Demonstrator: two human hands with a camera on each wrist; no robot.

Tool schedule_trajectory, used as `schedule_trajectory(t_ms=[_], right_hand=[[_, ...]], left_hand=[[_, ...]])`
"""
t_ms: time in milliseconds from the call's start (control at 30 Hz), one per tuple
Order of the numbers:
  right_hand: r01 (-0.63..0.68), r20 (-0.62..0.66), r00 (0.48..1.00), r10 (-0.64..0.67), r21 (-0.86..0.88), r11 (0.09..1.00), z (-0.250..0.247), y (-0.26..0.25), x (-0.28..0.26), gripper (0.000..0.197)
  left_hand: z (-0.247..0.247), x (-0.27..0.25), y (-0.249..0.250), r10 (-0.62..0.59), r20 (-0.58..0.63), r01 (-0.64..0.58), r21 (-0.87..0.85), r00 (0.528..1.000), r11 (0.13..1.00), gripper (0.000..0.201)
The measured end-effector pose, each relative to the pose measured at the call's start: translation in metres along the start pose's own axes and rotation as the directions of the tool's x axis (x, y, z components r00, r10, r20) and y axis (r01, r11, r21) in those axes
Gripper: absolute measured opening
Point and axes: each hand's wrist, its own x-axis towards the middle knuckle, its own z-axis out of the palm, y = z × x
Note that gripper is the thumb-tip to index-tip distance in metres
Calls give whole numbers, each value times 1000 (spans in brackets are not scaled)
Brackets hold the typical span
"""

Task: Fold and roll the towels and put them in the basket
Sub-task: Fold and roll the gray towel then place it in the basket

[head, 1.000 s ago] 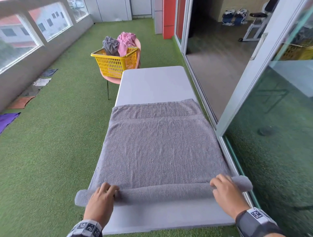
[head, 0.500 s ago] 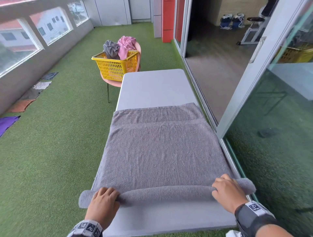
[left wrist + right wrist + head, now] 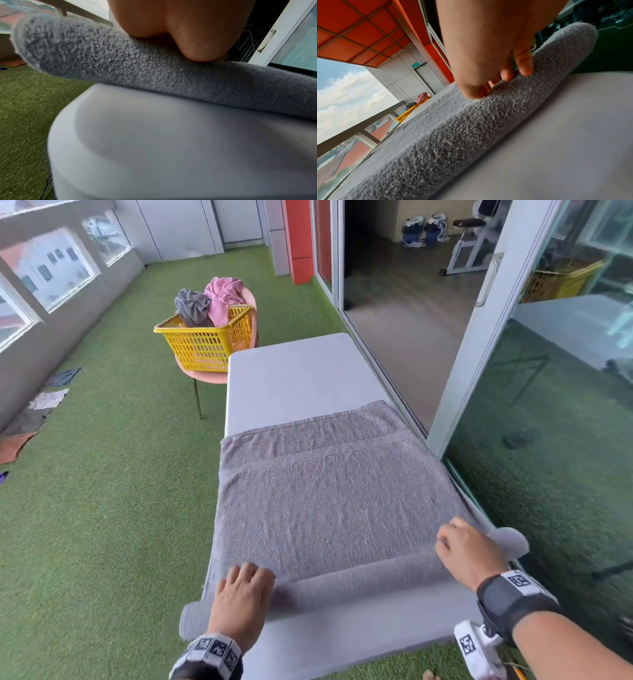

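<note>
Grey towel (image 3: 329, 501) lies spread flat along the near half of a pale grey table (image 3: 301, 374), its near edge wound into a low roll (image 3: 356, 580) that runs across the table's width. Both ends of the roll overhang the table's sides. Left hand (image 3: 241, 601) rests palm-down on the roll's left part, fingers (image 3: 246, 575) laid forward over the cloth and only slightly bent, pressing rather than clutching; from the left wrist view the heel of the palm sits on the roll (image 3: 154, 75) just above the table's rounded corner (image 3: 154, 142). Right hand (image 3: 467, 553) sits on the roll's right part, fingers curved down over its far side; the right wrist view shows the fingertips (image 3: 524, 67) hooked on the top of the roll (image 3: 479, 128). Far end of the towel shows a woven band and a hem. Beyond the table's far left corner a yellow basket (image 3: 205, 344) stands on a pink round stool (image 3: 202, 374), holding a crumpled grey cloth (image 3: 191, 308) and a pink cloth (image 3: 222, 297). Green artificial turf (image 3: 102, 491) covers the floor; several cloths (image 3: 48, 400) lie along the left wall. Glass sliding door (image 3: 534, 405) to the right.
</note>
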Motion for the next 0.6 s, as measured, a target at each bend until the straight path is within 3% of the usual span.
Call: schedule_trajectory(t_ms=[100, 167, 400, 467, 600], right_hand=[[-7, 108, 994, 9, -22, 1000, 4, 0, -8, 18], [-7, 158, 987, 12, -33, 999, 6, 2, -11, 19], [-23, 198, 980, 4, 98, 995, -15, 14, 22, 20], [-38, 192, 981, 14, 121, 992, -25, 21, 46, 20], [-63, 146, 989, 39, 166, 984, -43, 42, 108, 21]], left_hand=[[16, -4, -2, 53, 89, -55, 14, 995, 998, 50], [22, -4, -2, 58, 107, -61, 21, 992, 998, 56], [12, 39, 10, 38, 158, -33, -36, 987, 999, 47], [5, 70, 27, 70, 176, -60, -59, 982, 996, 51], [-4, 158, 80, 149, 205, -134, -87, 967, 987, 32]])
